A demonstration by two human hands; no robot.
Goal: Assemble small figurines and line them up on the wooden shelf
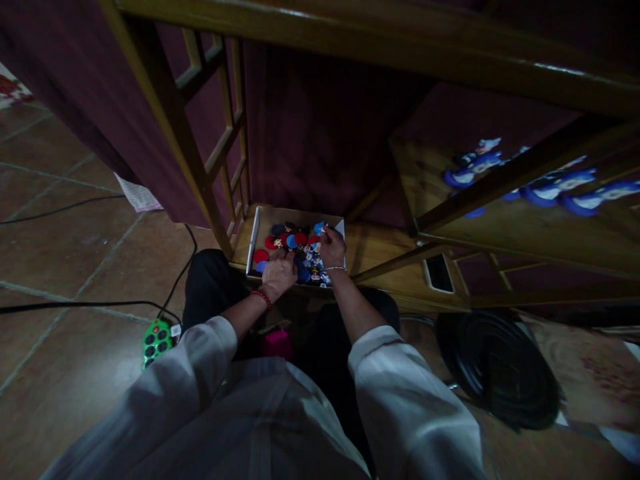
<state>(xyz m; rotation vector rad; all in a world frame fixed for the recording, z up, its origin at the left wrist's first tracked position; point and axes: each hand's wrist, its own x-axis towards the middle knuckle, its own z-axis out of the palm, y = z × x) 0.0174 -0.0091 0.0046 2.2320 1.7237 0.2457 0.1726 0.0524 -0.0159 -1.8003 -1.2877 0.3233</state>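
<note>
A shallow white-walled box (253, 235) on the wooden ledge holds many small figurines (300, 239) with round red, blue and dark bases, jumbled together. My left hand (280, 272), with a red bead bracelet at the wrist, reaches over the box's near side. Its fingers curl down among the figurines, and what they grip is hidden. At the box's right side my right hand (333, 249), wearing a thin silvery bracelet, is closed in a pinch. A small blue-based figurine (319, 229) shows at its fingertips.
Blue-and-white figurines (475, 167) stand on a wooden shelf (430, 180) at the right. A dark phone-like object with a pale edge (440, 273) lies on the ledge. Wooden frame bars surround the box. A black round seat (500, 367), a green power strip (156, 343) and cables are on the floor.
</note>
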